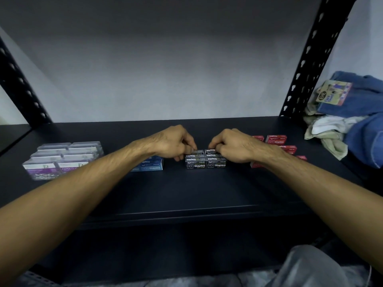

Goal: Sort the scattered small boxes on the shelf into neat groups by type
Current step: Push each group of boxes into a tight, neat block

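On the dark shelf [186, 189] a tight block of black staple boxes [205, 161] sits in the middle. My left hand [174, 142] pinches a box at the block's back left; my right hand [232, 145] pinches one at its back right. Blue staple boxes [152, 164] lie just left of the block, partly hidden by my left forearm. Clear paper clip boxes [62, 158] stand grouped at the far left. Red staple boxes [276, 139] lie loosely spread at the right, some behind my right wrist.
Black perforated uprights [308, 59] frame the shelf at both sides. A heap of blue and white cloths [352, 121] with a labelled pack lies at the right end. The shelf's front edge [186, 214] runs below my forearms.
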A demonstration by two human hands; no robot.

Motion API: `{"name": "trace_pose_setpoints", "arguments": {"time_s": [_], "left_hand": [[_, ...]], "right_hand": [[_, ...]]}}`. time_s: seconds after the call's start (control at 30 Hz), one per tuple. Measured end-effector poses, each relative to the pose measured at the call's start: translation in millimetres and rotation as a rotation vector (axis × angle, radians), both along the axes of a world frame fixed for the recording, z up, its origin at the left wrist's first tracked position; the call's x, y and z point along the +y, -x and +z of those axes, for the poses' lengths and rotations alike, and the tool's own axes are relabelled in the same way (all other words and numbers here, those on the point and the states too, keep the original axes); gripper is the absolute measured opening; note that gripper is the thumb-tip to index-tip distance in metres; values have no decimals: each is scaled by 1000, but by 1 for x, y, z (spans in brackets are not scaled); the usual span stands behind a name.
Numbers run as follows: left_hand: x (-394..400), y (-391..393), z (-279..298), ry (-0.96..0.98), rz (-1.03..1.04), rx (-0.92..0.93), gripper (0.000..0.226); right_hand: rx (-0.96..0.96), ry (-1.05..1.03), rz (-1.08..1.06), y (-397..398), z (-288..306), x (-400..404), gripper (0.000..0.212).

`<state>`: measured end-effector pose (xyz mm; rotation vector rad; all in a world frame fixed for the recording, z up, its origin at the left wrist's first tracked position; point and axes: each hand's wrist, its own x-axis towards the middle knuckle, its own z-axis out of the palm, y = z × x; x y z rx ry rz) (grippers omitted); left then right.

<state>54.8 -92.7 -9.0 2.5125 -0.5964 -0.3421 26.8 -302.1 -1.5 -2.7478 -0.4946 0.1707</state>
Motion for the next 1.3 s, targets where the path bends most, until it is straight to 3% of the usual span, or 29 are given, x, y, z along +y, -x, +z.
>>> {"name": "trace_pose_setpoints", "arguments": {"time_s": [0.23,0.37,0.47,0.73,1.3], "left_hand": [[-2,9,5,27,-14,17,20],[-2,11,6,-10,-60,58,40],[-2,11,4,-120,-83,-18,53],[-7,14,1,-145,-94,-89,40],[-8,16,0,-153,-85,-118,37]], "right_hand": [[33,16,-14,11,8,2,33],[98,79,20,13,10,-1,44],[112,149,51,10,8,-1,62],[77,153,107,4,1,0,48],[65,181,135,1,1,2,48]]}}
